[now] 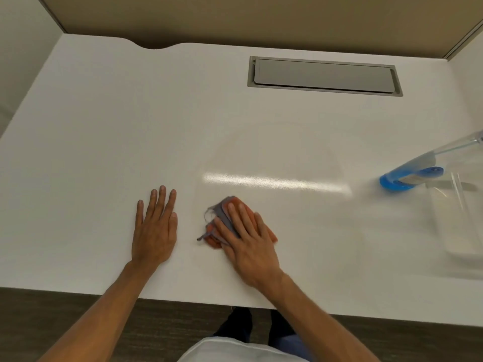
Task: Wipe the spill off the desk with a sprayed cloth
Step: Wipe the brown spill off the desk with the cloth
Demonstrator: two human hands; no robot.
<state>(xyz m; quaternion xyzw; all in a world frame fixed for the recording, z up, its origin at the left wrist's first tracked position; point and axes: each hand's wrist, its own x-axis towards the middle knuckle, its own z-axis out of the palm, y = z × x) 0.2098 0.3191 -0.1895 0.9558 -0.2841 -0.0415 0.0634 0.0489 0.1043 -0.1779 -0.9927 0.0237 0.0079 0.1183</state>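
Right hand (245, 239) fingers flat pressing cloth (222, 218), left hand (155, 226) splayed empty, white desk (130, 126)

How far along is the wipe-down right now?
Spraying looks done: the spray bottle stands aside at the right. In hand: the right hand presses the cloth flat on the desk; the left hand rests beside it. A faint smear arc beyond remains.

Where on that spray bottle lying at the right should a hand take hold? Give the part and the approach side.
Grip the spray bottle around its clear body, just above the blue base. It lies tilted on the desk, base toward the middle, the top running off the right edge of view. Come from above with the right hand, fingers wrapped across the body.
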